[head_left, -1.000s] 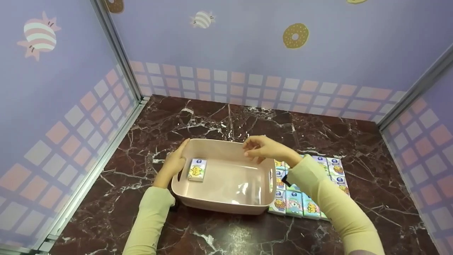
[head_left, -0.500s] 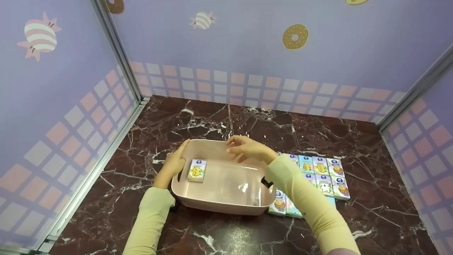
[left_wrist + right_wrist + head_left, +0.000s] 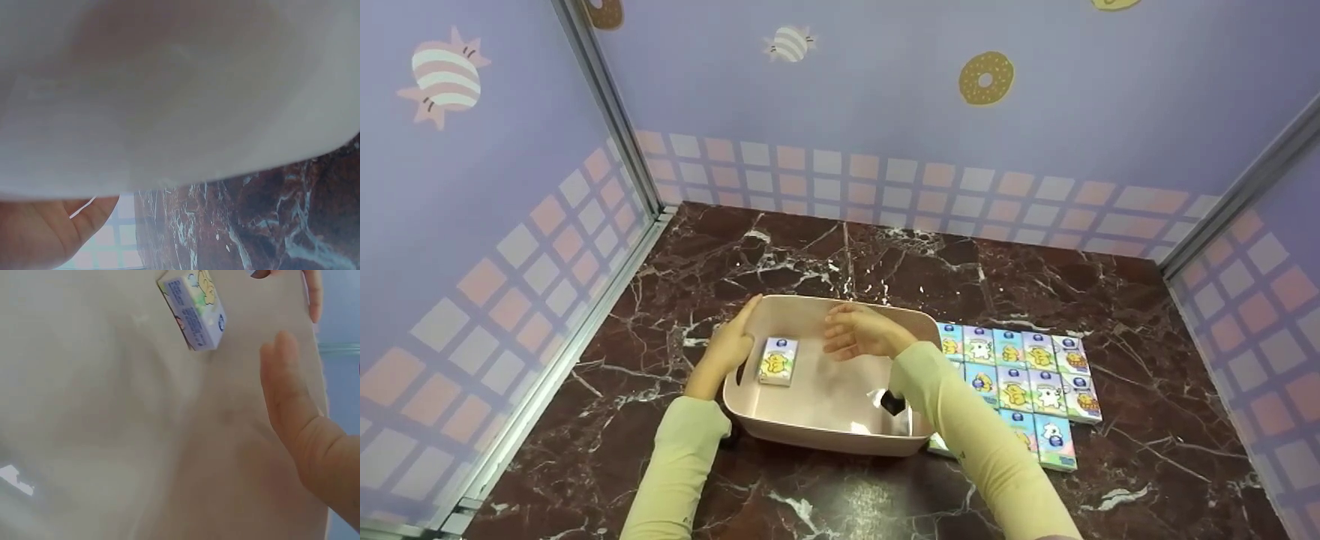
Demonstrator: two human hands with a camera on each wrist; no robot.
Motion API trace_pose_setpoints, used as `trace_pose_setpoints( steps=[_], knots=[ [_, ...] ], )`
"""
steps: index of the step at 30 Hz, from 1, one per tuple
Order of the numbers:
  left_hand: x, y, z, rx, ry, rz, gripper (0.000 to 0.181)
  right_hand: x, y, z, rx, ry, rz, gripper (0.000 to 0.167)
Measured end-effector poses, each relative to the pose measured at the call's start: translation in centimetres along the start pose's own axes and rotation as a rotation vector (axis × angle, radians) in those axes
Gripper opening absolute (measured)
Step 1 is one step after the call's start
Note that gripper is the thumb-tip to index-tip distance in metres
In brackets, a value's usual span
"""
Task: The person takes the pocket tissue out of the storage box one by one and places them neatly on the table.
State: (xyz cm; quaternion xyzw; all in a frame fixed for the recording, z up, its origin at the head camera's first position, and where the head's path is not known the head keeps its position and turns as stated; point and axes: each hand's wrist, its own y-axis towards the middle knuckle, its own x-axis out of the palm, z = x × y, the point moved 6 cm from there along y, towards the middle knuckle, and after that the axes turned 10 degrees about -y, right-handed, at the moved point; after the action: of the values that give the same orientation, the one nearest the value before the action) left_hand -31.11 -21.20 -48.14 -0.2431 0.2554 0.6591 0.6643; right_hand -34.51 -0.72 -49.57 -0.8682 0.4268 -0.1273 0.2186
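Note:
A beige plastic bin (image 3: 840, 442) stands on the dark marble surface. My left hand (image 3: 728, 346) holds its left end at the handle slot, one finger stretched along the rim; some fingers are hidden behind the wall. Inside, near that end, lies one small cartoon-printed pack (image 3: 777, 361), boxy like a pocket tissue pack; the right wrist view shows its blue printed side. My right hand (image 3: 861, 332) is over the bin's interior near the far wall, apart from the pack, with nothing in it. In the right wrist view its fingers (image 3: 284, 382) look fairly straight.
Right of the bin, several similar packs (image 3: 1050, 391) lie flat in close rows, partly covered by the right sleeve (image 3: 967, 420). Patterned purple panels (image 3: 885, 97) wall the surface at the back and both sides. A metal rail (image 3: 547, 360) runs along the left edge.
My right hand has moved left and lower within the bin, from its right end toward the middle. More packs show on the right. The left hand, bin and inside pack have stayed put.

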Motion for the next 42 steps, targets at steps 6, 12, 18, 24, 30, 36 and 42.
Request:
trace_pose_setpoints(
  steps=[6, 12, 18, 24, 30, 36, 42],
  knots=[
    [0.0, 0.1, 0.0, 0.003, -0.013, 0.0, 0.07, 1.3, 0.7, 0.8, 0.055, -0.102, -0.057, 0.047],
    [0.1, 0.2, 0.0, 0.029, -0.009, 0.021, 0.069, 2.3, 1.4, 1.6, 0.068, -0.154, -0.114, 0.057],
    [0.1, 0.1, 0.0, 0.026, -0.007, 0.016, 0.069, 3.2, 1.8, 2.5, 0.076, -0.115, -0.157, 0.056],
    [0.0, 0.1, 0.0, 0.007, -0.023, 0.015, 0.069, 4.0, 2.2, 3.0, 0.067, -0.115, -0.165, 0.057],
    [-0.1, 0.1, 0.0, 0.008, -0.026, 0.02, 0.069, 4.6, 2.5, 3.7, 0.081, -0.157, -0.163, 0.057],
    [-0.1, 0.2, -0.2, -0.017, -0.026, 0.011, 0.069, 5.5, 2.5, 4.3, 0.074, -0.202, -0.195, 0.058],
    [0.1, 0.2, -0.4, -0.036, -0.038, -0.001, 0.069, 6.2, 2.3, 4.6, 0.049, -0.213, -0.226, 0.058]
  ],
)
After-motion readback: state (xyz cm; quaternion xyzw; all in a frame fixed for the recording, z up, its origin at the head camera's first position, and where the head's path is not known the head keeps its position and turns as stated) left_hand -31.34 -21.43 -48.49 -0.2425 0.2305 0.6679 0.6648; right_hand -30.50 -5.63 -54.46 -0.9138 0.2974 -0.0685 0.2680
